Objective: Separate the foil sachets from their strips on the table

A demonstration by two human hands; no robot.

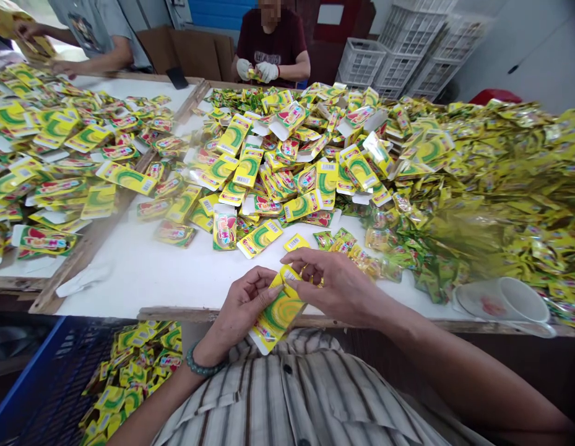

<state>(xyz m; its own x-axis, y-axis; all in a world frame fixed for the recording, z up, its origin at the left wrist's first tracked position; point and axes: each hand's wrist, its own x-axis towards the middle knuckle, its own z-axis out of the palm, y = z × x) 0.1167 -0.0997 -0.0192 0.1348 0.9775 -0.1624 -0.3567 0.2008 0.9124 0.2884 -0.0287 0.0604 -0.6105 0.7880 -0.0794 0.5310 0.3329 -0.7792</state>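
A single yellow packet point(278, 314) was held just over the near edge of the tabletop point(166, 275), close against the striped shirt. It was pinched along its left side between the thumb and fingers of the left hand point(241, 308), while its top flap was gripped by the bent fingertips of the right hand point(337, 288). The work was judged to be only partly done. A layer of like packets had been gathered in the blue crate point(30, 384) below the near left corner, yet a far larger heap of packets point(287, 158) was left across the middle of the tabletop. A mass of small wrapped sachets point(496, 198) was spread toward the right edge. It could not be told whether the held packet was filled or empty, nor whether anything was tucked under the right fingers. The sachet pile was blurred, the crate was cut off by the picture's lower edge, and a white cup point(505, 301) lay on its side at the near right edge. At the far edge, a co-worker's gloved hands point(262, 70) were seen closed on something small.
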